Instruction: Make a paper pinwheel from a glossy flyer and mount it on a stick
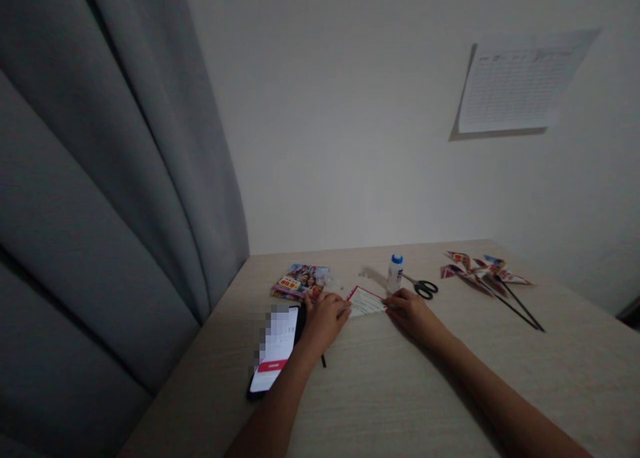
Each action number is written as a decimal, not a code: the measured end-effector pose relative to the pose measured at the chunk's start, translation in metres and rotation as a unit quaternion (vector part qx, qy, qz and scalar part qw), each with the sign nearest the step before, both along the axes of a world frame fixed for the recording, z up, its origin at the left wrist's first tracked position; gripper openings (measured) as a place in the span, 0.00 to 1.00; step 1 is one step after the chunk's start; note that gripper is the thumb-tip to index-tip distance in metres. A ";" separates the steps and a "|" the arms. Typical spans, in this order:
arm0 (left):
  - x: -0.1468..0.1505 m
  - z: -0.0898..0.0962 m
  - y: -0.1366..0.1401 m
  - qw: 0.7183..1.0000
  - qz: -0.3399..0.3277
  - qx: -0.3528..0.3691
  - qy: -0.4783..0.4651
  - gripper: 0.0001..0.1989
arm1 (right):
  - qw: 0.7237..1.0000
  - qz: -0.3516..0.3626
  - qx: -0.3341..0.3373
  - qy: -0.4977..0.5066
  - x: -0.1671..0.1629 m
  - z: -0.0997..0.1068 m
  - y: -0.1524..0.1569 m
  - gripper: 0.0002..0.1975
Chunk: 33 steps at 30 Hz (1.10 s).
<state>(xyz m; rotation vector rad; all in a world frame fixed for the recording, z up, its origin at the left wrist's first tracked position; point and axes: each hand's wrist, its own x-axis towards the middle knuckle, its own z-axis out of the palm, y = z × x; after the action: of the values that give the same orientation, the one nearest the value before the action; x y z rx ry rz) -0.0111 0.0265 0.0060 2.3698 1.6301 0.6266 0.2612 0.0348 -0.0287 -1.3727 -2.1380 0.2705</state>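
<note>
A folded piece of printed paper (367, 303), white with a red edge and pointed at the top, lies on the table between my hands. The fingers of my left hand (327, 315) close on its left corner. At the right corner, my right hand (411, 313) pinches the paper between thumb and fingers. Just beyond the right hand stands a glue bottle (395, 276) with a blue cap. Black-handled scissors (425, 289) lie beside the bottle. Part of a thin black stick (323, 361) shows next to my left wrist; the rest is hidden under the arm.
A smartphone (275, 351) with a lit screen lies left of my left forearm. Behind it is a stack of colourful printed paper (301, 281). Paper pinwheels (483, 271) on black sticks lie at the right. A grey curtain (200, 178) hangs along the table's left side.
</note>
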 end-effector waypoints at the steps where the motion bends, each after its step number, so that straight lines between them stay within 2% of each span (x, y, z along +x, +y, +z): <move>1: 0.000 0.001 0.000 1.000 0.000 0.000 -0.003 0.10 | 1.000 -0.003 0.003 -0.006 0.000 -0.002 0.001 0.15; 13: 0.002 0.000 0.001 1.000 0.013 0.002 -0.007 0.14 | 0.995 -0.038 0.008 -0.095 -0.004 0.009 -0.004 0.14; 25: 0.002 0.007 -0.001 1.000 0.015 0.005 -0.012 0.11 | 0.995 -0.037 0.004 -0.095 -0.005 0.010 -0.006 0.16; 33: 0.004 0.003 0.002 1.000 0.019 -0.001 -0.002 0.13 | 0.996 -0.030 0.015 -0.084 -0.004 0.006 -0.003 0.16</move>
<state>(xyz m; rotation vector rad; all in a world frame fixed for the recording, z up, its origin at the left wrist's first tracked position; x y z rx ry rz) -0.0068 0.0288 0.0085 2.3401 1.6756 0.6374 0.2568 0.0323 -0.0230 -1.4868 -2.2213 0.1014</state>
